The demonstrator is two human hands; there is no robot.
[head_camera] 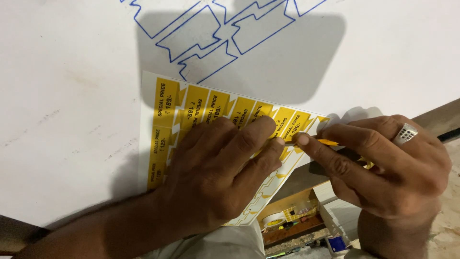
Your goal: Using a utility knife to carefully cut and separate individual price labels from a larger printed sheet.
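A sheet of yellow price stickers (191,103) lies on a white board (67,96), its right part hanging past the board's edge. My left hand (220,168) presses flat on the sheet, fingers spread toward the right edge. My right hand (383,163), with a silver ring (405,134) on one finger, pinches a small yellow sticker (327,142) between thumb and forefinger, just beside my left fingertips. The lower right part of the sheet shows white backing where stickers are gone.
Blue zigzag outlines (215,33) are drawn on the white board above the sheet. Below the board's edge stands a wooden shelf (292,218) with a tape roll (273,221) and small items. A dark strip (445,120) runs at the right.
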